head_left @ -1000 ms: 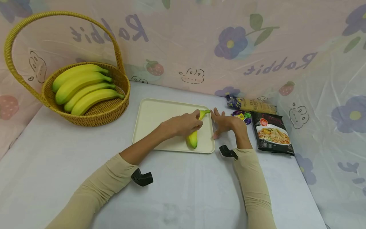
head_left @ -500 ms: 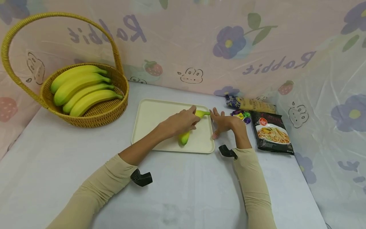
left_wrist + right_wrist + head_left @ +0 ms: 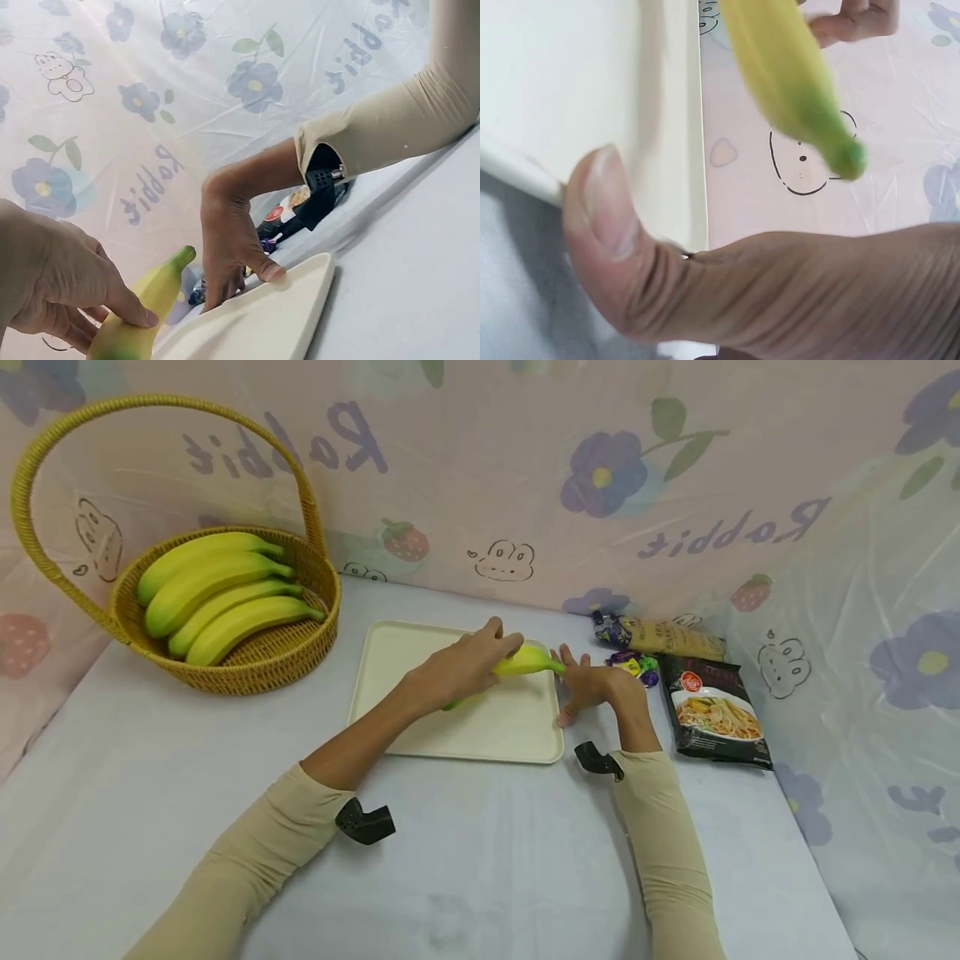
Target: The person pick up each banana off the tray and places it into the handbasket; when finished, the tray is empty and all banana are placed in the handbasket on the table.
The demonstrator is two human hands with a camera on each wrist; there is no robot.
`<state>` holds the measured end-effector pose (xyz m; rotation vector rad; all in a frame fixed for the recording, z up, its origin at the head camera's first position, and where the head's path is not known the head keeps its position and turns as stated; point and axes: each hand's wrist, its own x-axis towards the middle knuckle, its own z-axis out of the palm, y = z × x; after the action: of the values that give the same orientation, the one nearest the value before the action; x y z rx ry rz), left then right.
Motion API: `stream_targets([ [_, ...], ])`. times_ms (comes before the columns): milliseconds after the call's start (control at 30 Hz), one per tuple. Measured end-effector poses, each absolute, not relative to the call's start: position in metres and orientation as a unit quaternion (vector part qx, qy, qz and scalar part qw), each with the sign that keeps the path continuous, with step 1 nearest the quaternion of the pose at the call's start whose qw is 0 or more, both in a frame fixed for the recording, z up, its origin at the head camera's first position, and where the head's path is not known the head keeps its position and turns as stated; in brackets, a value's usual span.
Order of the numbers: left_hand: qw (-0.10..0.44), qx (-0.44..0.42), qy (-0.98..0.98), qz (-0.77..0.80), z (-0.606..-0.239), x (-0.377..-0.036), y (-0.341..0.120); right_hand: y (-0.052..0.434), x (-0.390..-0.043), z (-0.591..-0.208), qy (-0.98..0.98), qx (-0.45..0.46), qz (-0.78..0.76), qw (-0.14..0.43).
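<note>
My left hand [image 3: 465,670] grips a yellow banana [image 3: 531,662] with green ends over the cream tray [image 3: 487,731]. Its stem points right, toward the other hand, and the grip hides its middle. In the left wrist view the thumb and fingers pinch the banana [image 3: 154,292] from both sides. At the tray's right edge, my right hand [image 3: 588,683] has its fingers spread and straight, with the thumb against the rim. The right wrist view shows that thumb [image 3: 607,214] touching the tray's edge, and the banana [image 3: 787,75] raised past the rim.
A wicker basket [image 3: 247,681] with a tall handle holds several bananas [image 3: 225,581] at the back left. On the right lie a black noodle packet [image 3: 716,714], a yellowish long packet [image 3: 671,635] and small colourful wrapped pieces [image 3: 636,666]. A printed curtain [image 3: 465,460] stands behind.
The banana has turned from slanting across the tray to nearly crosswise and has been lifted, its lower end swinging left. My left hand has turned with it. The right hand keeps its place.
</note>
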<state>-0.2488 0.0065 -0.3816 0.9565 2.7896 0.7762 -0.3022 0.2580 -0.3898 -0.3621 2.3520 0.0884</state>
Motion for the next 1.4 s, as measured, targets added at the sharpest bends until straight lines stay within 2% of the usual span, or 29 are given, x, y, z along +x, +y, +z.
stream_targets([
  [200,0.057,0.279,0.920,0.268,-0.372,-0.249,-0.001,0.258,-0.303,-0.392,0.917,-0.132,0.030,0.376],
  [867,-0.021,0.310,0.911,0.273,-0.353,-0.258,-0.024,0.251,-0.303,-0.387,0.920,-0.132,0.030,0.368],
  [1400,-0.048,0.264,0.918,0.293,-0.332,-0.252,-0.043,0.257,-0.302,-0.389,0.918,-0.145,0.028,0.369],
])
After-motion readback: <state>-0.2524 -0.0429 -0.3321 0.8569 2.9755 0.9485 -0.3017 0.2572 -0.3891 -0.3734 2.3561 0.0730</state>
